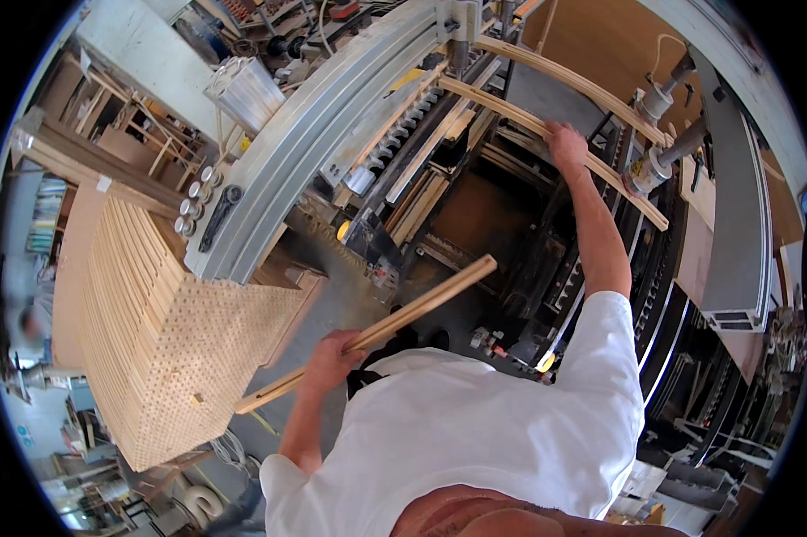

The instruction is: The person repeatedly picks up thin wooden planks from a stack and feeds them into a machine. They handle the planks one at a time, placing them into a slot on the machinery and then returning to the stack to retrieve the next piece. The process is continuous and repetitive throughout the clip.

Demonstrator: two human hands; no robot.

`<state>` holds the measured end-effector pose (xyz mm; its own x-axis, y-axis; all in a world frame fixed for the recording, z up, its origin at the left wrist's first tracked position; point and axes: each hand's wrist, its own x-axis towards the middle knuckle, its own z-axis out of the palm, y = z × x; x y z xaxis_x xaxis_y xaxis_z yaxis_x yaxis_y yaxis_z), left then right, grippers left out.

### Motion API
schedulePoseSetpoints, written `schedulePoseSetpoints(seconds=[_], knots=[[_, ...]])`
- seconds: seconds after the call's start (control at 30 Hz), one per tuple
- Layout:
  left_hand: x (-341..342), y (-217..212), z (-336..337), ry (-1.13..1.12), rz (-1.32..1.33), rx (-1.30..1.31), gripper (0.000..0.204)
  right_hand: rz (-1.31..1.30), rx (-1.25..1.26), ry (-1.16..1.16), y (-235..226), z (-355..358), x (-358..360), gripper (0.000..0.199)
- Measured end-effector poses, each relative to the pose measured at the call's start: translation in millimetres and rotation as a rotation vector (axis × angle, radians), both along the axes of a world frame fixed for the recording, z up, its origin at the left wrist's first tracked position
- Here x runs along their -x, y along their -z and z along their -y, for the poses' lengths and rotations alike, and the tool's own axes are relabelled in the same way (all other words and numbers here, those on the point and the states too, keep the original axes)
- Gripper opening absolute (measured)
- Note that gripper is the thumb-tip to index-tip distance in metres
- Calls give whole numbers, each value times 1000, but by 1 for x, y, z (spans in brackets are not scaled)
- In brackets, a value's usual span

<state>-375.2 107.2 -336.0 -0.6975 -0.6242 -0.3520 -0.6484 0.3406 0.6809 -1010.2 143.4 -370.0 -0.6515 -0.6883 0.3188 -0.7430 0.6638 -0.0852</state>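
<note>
My left hand (332,360) is closed around a long wooden strip (439,291) with a groove along it. This strip is held slantwise in front of my body, apart from the machine. With my right arm stretched forward, my right hand (566,148) grips another wooden strip (627,190) that lies across the machine (533,277). Farther back, a second strip (564,72) spans the machine roughly parallel to it. Two metal cylinders (647,172) stand by the right ends of these strips. My right fingertips are partly hidden behind the strip.
At left stands a large stack of wooden strips (215,349), end faces toward me. A grey metal beam (287,183) runs between the stack and the machine. Dark rails (658,353) lie to my right, below a grey housing (734,224). A cable coil (233,452) lies at lower left.
</note>
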Motion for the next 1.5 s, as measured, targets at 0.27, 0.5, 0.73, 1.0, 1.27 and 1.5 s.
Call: schedulePoseSetpoints(seconds=[0.27,0.5,0.73,1.0,1.27,1.5], knots=[[-18,23,-12,-114,12,99,41,22,6,-66,2,19,2,27],[-42,19,-16,-142,-15,159,43,31,-103,-125,23,9,46,39],[-105,-62,-50,-305,-154,127,44,110,-117,-35,5,25,19,43],[-252,-178,-82,-787,-195,47,40,-45,25,110,-18,26,-10,52],[-497,-227,-48,-1077,-448,309,42,306,645,-410,-54,59,-230,36],[-702,-228,90,-1323,-52,586,39,669,595,-641,1,63,-476,24]])
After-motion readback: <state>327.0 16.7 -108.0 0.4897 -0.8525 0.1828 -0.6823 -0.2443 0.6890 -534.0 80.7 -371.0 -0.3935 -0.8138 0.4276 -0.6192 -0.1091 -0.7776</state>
